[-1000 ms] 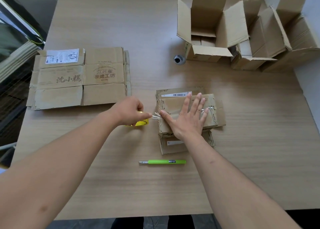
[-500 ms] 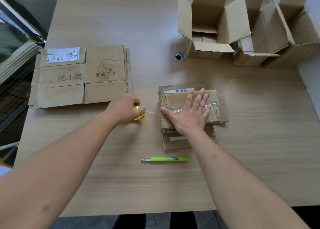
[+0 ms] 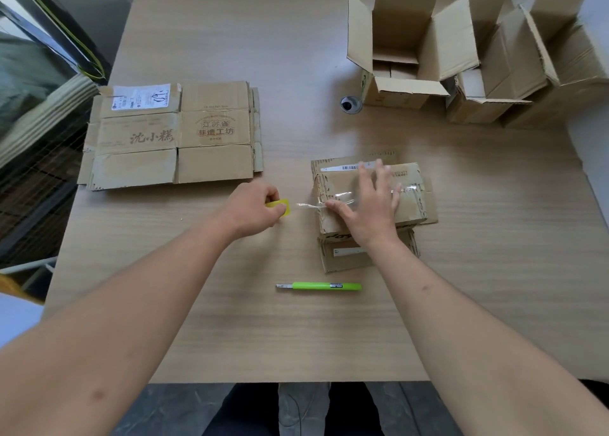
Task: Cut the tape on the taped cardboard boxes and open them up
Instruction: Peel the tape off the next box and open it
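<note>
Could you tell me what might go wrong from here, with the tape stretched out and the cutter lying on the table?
1. The clear tape stretched from the yellow tape roll in the left hand looks narrow and twisted; it may snarl or stick to itself.
2. The right hand presses flat on the top folded box; the loose stack could slide under a harder pull.
3. The green cutter lies by the forearms, metal tip showing; an arm might brush it.

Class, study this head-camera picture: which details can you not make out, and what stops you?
- Yellow tape roll: mostly hidden inside the left hand.
- Top flattened box: its middle is covered by the right hand.
- Lower flattened box: largely under the top one and the forearm.
- Shipping label: print too small.
- Rightmost open box: cut off by the frame edge.
</note>
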The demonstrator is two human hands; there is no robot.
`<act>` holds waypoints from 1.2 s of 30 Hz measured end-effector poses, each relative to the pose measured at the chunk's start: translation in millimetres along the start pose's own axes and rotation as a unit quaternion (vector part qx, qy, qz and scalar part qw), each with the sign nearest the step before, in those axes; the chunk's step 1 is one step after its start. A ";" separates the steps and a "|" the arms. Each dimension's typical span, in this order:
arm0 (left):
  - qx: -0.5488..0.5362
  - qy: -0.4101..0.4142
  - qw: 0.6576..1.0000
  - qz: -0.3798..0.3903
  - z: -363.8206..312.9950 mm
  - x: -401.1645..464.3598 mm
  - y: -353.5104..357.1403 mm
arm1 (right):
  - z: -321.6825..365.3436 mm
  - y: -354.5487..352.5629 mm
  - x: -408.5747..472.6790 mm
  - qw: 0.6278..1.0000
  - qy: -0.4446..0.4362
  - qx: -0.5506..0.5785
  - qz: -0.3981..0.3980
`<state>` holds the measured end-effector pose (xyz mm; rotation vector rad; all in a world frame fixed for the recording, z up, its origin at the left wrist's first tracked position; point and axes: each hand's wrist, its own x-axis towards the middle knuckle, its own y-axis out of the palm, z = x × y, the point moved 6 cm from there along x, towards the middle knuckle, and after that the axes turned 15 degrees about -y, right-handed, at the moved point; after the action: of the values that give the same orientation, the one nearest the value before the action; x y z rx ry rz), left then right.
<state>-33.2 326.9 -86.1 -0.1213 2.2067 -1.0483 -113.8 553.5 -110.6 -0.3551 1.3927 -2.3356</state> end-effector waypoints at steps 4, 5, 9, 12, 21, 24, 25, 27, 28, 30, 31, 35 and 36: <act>0.013 0.000 1.000 -0.003 -2.3 -4.1 2.3 | 37.5 -14.7 -22.1 0.973 -0.174 0.003 -0.151; 0.015 0.001 1.000 -0.003 -2.2 -4.8 2.8 | 45.3 -15.4 -29.0 0.965 -0.213 0.014 -0.153; 0.027 0.000 1.000 -0.009 -0.1 -7.8 3.4 | 47.1 11.5 -60.3 0.960 -0.274 0.064 0.004; 0.035 -0.005 0.999 -0.013 3.6 -9.3 5.0 | 33.0 41.0 -85.2 0.953 -0.227 0.061 0.189; 0.013 -0.017 1.000 -0.016 9.3 -14.1 12.3 | 14.5 50.3 -113.1 0.957 -0.163 0.030 0.236; 0.002 -0.028 0.999 -0.019 7.4 -17.0 10.8 | -4.6 33.2 -124.1 0.974 -0.130 0.014 0.185; -0.004 -0.033 0.999 -0.019 6.6 -18.3 10.1 | -11.6 25.1 -128.8 0.980 -0.112 0.018 0.162; -0.023 -0.042 0.999 -0.014 5.6 -20.1 9.8 | -16.8 8.2 -135.6 0.989 -0.099 0.044 0.096; -0.031 -0.044 0.998 -0.013 5.4 -20.7 9.8 | -13.3 2.1 -135.9 0.990 -0.108 0.056 0.069; -0.041 -0.041 0.998 -0.018 5.4 -20.2 10.2 | 3.0 -3.6 -129.1 0.989 -0.128 0.074 0.031; -0.041 -0.039 0.998 -0.021 5.2 -20.0 10.3 | 11.7 -3.6 -122.6 0.988 -0.128 0.081 0.013; -0.040 -0.040 0.998 -0.028 3.4 -19.7 11.5 | 48.7 4.8 -96.5 0.989 -0.101 0.111 -0.017; -0.041 -0.045 0.998 -0.031 3.1 -20.1 11.4 | 56.7 8.2 -92.2 0.988 -0.097 0.117 -0.015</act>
<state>-13.7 339.6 -84.7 -0.2685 2.1769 -0.9666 -7.0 548.0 -92.4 -0.5211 1.0178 -2.3840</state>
